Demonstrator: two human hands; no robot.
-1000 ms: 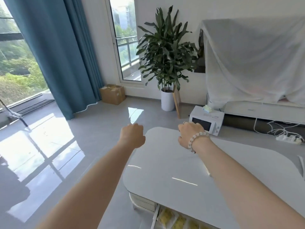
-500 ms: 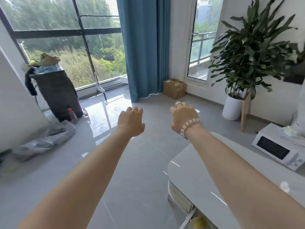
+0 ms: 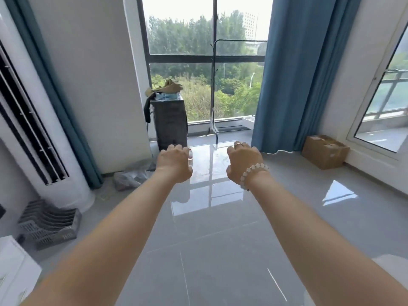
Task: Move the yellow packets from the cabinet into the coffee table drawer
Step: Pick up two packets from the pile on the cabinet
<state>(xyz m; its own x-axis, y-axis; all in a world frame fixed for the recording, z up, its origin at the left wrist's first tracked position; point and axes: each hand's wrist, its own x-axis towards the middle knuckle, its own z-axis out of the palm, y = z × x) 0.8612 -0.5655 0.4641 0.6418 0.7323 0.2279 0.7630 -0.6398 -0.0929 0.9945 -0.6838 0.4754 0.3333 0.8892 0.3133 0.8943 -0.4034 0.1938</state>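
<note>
Two bare arms reach out over the shiny grey tile floor (image 3: 220,250). Far on the left stands a tall white air cooler with black slats (image 3: 33,129). Near it on the floor lies a grey plastic rack with slots (image 3: 48,224). The corner of a white cupboard (image 3: 15,270) pokes in at the near left edge. A teal curtain (image 3: 55,96) hangs beside the cooler, and a crumpled grey plastic bag (image 3: 132,175) lies by the wall.

Next comes a dark box-shaped stand (image 3: 171,122) with brown and blue things piled on top. It is far away, in front of the big dark-framed window (image 3: 187,40). The left hand (image 3: 174,164) floats in the middle, back up, fingers loosely bent, holding nothing. A small clear bottle (image 3: 190,156) peeks out just past it, on the floor far behind.

The right hand (image 3: 242,162) floats near the left one but apart from it, back up, fingers loosely bent, holding nothing. It has a silver ring (image 3: 238,145) on one finger and a white bead bracelet (image 3: 254,173) on the wrist.

A long blue curtain (image 3: 293,74) hangs to the right, then a brown cardboard box (image 3: 324,151) sits on the floor. A white-framed glass door (image 3: 386,107) is at the far right. Where the yellow packets are cannot be told from this view.
</note>
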